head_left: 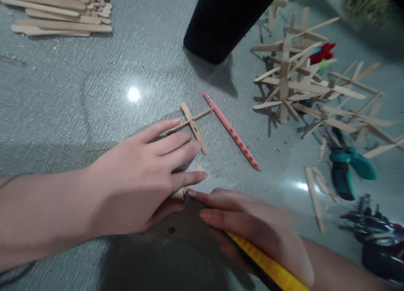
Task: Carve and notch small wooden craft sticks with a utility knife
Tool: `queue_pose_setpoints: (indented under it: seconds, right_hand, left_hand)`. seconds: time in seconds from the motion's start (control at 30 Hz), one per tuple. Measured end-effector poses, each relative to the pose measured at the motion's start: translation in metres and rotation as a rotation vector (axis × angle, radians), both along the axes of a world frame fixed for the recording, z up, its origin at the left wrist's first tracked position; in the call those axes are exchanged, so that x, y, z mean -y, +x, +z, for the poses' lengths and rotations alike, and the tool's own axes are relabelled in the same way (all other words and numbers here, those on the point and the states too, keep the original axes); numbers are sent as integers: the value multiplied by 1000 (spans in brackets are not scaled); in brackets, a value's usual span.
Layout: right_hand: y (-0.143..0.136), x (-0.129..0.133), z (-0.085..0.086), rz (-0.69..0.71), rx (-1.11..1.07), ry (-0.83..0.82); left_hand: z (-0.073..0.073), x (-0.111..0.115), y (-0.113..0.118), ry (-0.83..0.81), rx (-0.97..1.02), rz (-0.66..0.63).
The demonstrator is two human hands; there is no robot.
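My left hand [148, 169] presses a small piece of wooden stick [180, 194] between thumb and index finger near the middle of the view. Its other fingers rest beside a crossed pair of sticks [196, 133]. My right hand [243, 215] is wrapped round a yellow and black tool [268, 261]. The tool's front end meets the wooden piece by my left fingertips; its tip is mostly hidden. A pink pencil [232, 133] lies to the right of the crossed sticks.
Loose sticks [63, 9] are piled at the upper left. A black object [221, 25] stands at the top. Joined stick crosses [303, 80], teal-handled pliers [344, 169] and a dark tool [375, 240] occupy the right side.
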State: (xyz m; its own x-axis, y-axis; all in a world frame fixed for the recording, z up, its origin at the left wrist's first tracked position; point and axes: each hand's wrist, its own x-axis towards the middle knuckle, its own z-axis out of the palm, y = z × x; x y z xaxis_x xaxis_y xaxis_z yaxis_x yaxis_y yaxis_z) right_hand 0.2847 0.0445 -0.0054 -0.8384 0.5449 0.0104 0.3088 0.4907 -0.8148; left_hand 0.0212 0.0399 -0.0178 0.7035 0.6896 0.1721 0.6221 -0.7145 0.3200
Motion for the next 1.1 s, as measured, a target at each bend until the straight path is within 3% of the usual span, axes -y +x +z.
queue_pose_setpoints:
  seconds: [0.23,0.37,0.73,0.9,1.1]
  right_hand:
    - [2,5,-4,-59,-15,-11]
    - [-2,2,0,-25,-9,-17]
    - [-1,0,-3,-38,-33,137]
    - [-5,-4,2,-79,3,93]
    - [-7,-10,1,-1,-34,206]
  left_hand:
    - [-2,0,-1,11,5,-18]
    - [-3,0,-1,2,11,-9]
    - [-4,0,-1,25,19,-23]
    - [-3,0,-1,17,1,-15]
    - [-6,-1,-1,32,32,-27]
